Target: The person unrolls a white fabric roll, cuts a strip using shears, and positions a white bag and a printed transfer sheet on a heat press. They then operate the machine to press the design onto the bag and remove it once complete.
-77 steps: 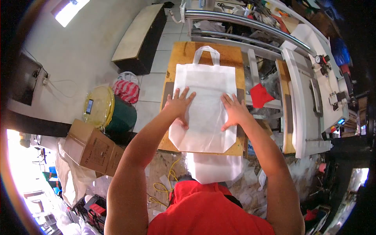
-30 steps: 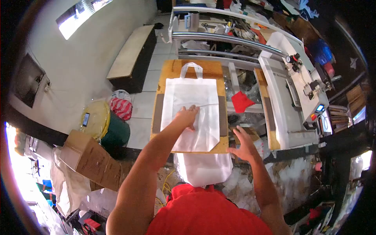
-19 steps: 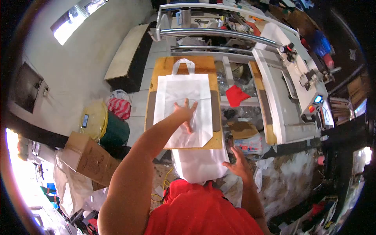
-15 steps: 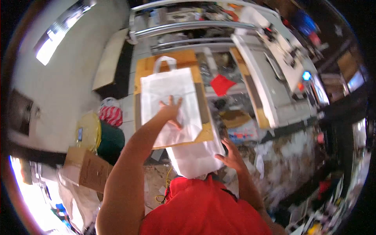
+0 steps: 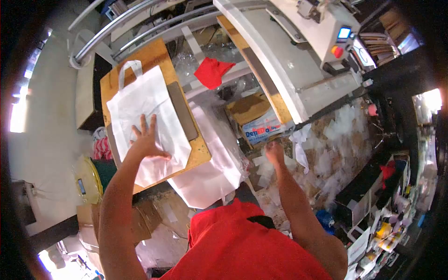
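Note:
A white bag [image 5: 149, 100] with a loop handle lies flat on a wooden board [image 5: 198, 151]. My left hand [image 5: 145, 140] rests on the bag's lower part with its fingers spread. More white material [image 5: 210, 179] hangs below and beside the board, near my lap. My right hand [image 5: 274, 151] is off to the right of the board, its fingers curled in; whether it holds anything is too small to make out. It is close to a printed package [image 5: 261, 128] in a cardboard box.
A red cloth [image 5: 212, 72] lies on a crossbar beyond the board. At the right stands a white machine [image 5: 322, 32] with a lit display and red button. Metal rails [image 5: 116, 28] run across the upper left. Scraps [image 5: 336, 135] cover the floor at right.
The view has turned to the right, so the board and bag appear further left and tilted. My right hand has moved away from the white material, and its spread fingers have curled in.

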